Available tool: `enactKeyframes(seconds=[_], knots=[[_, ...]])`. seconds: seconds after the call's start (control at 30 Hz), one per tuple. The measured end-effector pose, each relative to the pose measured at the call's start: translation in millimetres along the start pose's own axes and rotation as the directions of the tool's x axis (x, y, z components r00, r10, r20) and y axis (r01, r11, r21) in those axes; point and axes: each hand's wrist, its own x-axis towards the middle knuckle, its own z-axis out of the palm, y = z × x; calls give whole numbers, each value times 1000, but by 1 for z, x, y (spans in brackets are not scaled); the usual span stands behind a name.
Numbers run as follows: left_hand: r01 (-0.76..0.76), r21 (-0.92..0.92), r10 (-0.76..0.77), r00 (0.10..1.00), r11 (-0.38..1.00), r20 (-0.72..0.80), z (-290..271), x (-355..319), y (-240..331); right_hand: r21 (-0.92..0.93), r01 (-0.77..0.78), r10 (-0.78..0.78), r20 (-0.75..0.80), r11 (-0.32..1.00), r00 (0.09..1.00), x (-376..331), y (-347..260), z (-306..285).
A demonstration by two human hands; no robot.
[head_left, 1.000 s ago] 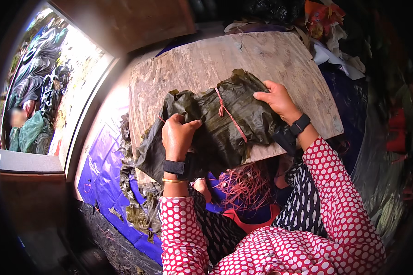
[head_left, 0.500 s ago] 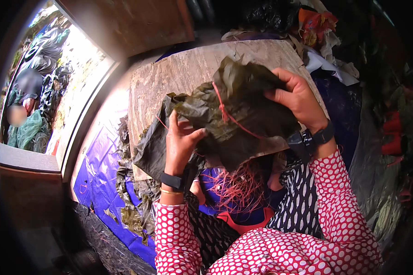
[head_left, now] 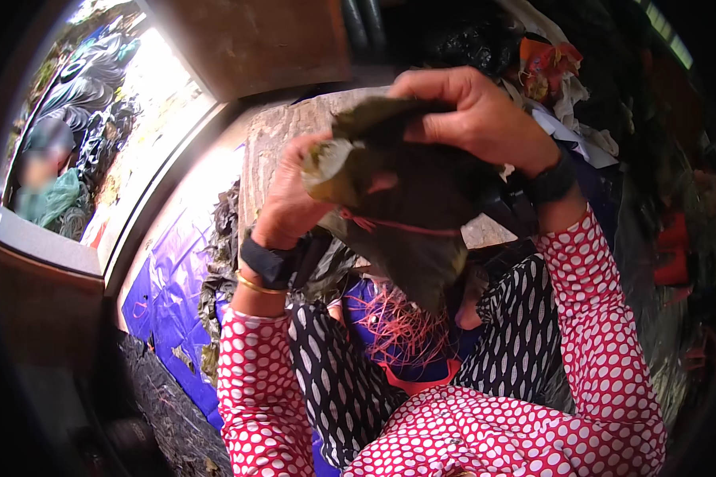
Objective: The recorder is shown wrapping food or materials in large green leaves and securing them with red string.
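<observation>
A dark olive-brown crumpled sheet (head_left: 422,187), thin and leaf-like or film-like, is held up in front of me over a wooden board (head_left: 264,151). I cannot make out its exact material. Pinched between thumb and fingers of my right hand (head_left: 481,119) is its upper right edge. My left hand (head_left: 288,199) grips the left edge, where a paler fold shows; some of its fingers are behind the sheet. Pink string (head_left: 398,228) with a knot lies across the sheet. Below it, a tangle of pink strings (head_left: 398,326) rests on blue material between my legs.
Blue plastic sheeting (head_left: 171,294) spreads at the left, with dark scraps (head_left: 219,254) along the board's edge. Beyond a doorway frame (head_left: 163,179) at the far left, a person (head_left: 44,171) is outside. Crumpled red and white material (head_left: 549,67) piles up at the far right.
My left hand has closed on the sheet's left edge, where its fingers were spread before. Both hands have turned and folded the sheet, and my right hand has moved up and left.
</observation>
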Motion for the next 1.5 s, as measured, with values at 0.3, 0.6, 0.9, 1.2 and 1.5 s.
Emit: enactKeyframes(seconds=[0.3,0.6,0.9,1.2,1.5], knots=[[71,919,750,604,-388,270,-47,-89,115,-104,325,-336,-123,940,934,45,-71,84],[447,881,774,500,154,-389,-67,-322,127,-20,-219,210,-206,976,956,-53,48,89],[585,127,-176,433,801,-884,4,-436,-10,197,-678,697,-42,709,716,-169,160,135],[749,-234,-543,196,621,-817,112,-551,-61,158,-806,817,-10,570,576,-193,186,146],[584,-552,-662,-34,595,-749,186,-641,5,80,-820,817,70,567,572,-189,197,152]])
